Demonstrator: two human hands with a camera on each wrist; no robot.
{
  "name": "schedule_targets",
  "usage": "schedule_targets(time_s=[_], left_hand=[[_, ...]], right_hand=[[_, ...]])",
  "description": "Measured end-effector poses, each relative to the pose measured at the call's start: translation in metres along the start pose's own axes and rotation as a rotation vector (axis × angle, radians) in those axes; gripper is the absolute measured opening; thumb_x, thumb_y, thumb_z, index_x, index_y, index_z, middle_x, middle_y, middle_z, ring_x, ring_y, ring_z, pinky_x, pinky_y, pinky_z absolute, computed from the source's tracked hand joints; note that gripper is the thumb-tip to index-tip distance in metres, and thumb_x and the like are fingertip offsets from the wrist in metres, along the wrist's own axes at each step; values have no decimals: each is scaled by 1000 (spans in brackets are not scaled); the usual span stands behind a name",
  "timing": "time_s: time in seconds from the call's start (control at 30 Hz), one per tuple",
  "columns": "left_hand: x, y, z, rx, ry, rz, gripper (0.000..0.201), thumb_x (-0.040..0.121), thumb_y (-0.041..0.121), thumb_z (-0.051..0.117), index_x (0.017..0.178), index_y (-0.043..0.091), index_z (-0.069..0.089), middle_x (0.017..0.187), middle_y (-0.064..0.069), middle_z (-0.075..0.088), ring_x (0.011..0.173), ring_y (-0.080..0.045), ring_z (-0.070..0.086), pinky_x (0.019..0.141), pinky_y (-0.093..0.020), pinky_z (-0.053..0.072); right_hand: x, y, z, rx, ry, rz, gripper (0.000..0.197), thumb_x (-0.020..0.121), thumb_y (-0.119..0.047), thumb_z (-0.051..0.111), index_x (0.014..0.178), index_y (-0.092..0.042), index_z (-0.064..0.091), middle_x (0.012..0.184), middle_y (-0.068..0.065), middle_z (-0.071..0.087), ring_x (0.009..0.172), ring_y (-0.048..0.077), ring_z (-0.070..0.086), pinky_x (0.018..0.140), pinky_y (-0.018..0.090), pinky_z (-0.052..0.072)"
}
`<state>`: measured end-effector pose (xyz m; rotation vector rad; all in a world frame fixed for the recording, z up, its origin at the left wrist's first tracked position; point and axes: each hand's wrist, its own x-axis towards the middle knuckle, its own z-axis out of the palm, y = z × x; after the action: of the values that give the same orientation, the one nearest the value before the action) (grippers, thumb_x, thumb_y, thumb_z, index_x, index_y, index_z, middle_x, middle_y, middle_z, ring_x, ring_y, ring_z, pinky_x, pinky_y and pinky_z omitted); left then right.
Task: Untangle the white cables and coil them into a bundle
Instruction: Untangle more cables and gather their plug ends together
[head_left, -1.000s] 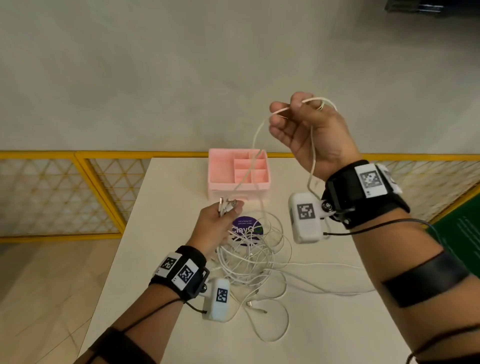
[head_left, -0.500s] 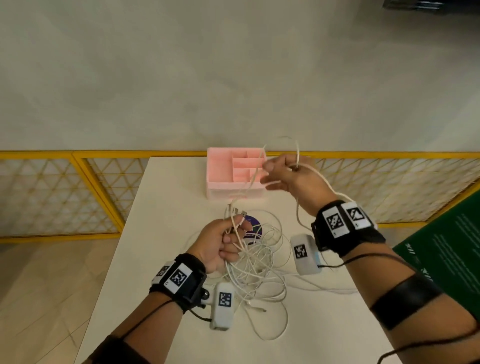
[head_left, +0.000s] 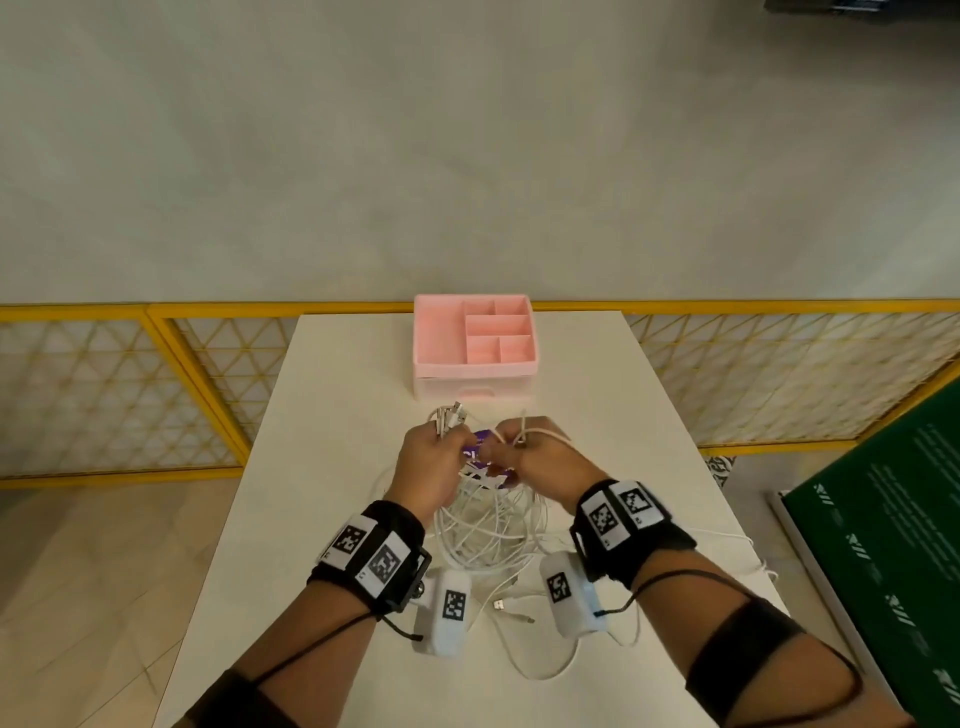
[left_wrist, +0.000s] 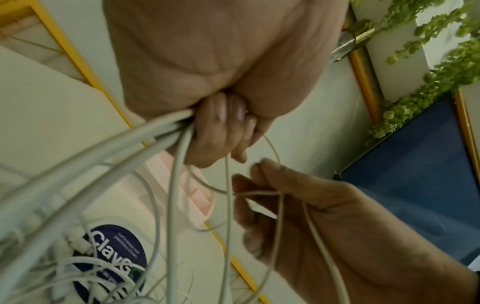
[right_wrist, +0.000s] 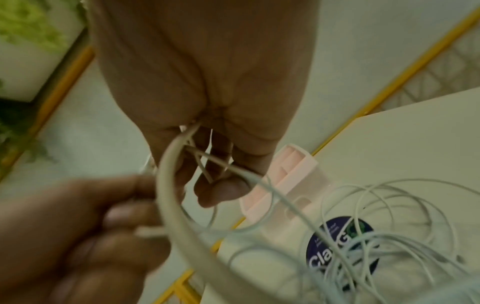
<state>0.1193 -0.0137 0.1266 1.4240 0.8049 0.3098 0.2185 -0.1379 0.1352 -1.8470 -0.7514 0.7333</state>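
A tangle of white cables (head_left: 488, 535) lies on the white table (head_left: 332, 467), over a round purple sticker (head_left: 475, 454). My left hand (head_left: 431, 462) grips several cable ends, their plugs (head_left: 452, 415) sticking up above the fist. In the left wrist view the cables (left_wrist: 161, 131) run out from under its curled fingers (left_wrist: 221, 127). My right hand (head_left: 524, 452), close beside the left, holds a loop of one thin cable (head_left: 540, 434). The right wrist view shows that cable (right_wrist: 168, 170) passing between its curled fingers (right_wrist: 223, 185).
A pink compartment organiser (head_left: 474, 343) stands at the table's far edge, just beyond my hands. Loose cable ends (head_left: 511, 610) trail toward the near edge and off to the right (head_left: 727, 540). A yellow lattice railing (head_left: 156, 384) runs behind the table. A green board (head_left: 883, 545) lies at right.
My right hand has come down from head height with its cable loop to sit right next to the left hand. The left hand has kept its grip on the plug ends.
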Motion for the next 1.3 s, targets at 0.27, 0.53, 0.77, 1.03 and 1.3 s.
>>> schedule_targets(time_s=[0.27,0.53,0.77,1.03,1.3], left_hand=[[-4,-1,1,-104,-135,-14,20,100,22,53,89,10,62,55,3,36,41,-9,26,42,-20,19],[-4,-14,-15,242,-433,-47,23,99,25,59,91,7,71,57,3,45,43,-10,27,42,-20,20],[-2,-35,-30,115,-248,-80,22,93,23,70,103,4,67,83,-9,64,44,-9,28,42,-21,21],[3,-12,-34,-295,6,-12,22,102,27,54,91,10,62,68,-1,57,41,-6,27,38,-17,20],[-4,18,-18,-527,-34,70,32,105,33,47,77,16,51,53,7,30,40,-6,20,38,-17,15]], right_hand=[[-2,-8,-35,63,-60,11,21,88,-21,73,88,0,71,71,11,64,61,18,58,51,24,43],[7,-15,-91,404,471,-4,30,101,-24,50,74,-17,61,48,-6,42,40,9,31,39,15,20],[-24,-30,-217,-115,649,-57,19,79,-29,63,69,-14,67,56,-6,51,51,11,40,54,28,28],[-72,117,-253,-648,473,695,60,80,-61,61,101,-6,55,90,16,60,74,30,56,69,39,45],[-77,123,-150,-922,193,911,39,102,-12,39,139,0,46,144,18,47,135,30,43,109,39,35]])
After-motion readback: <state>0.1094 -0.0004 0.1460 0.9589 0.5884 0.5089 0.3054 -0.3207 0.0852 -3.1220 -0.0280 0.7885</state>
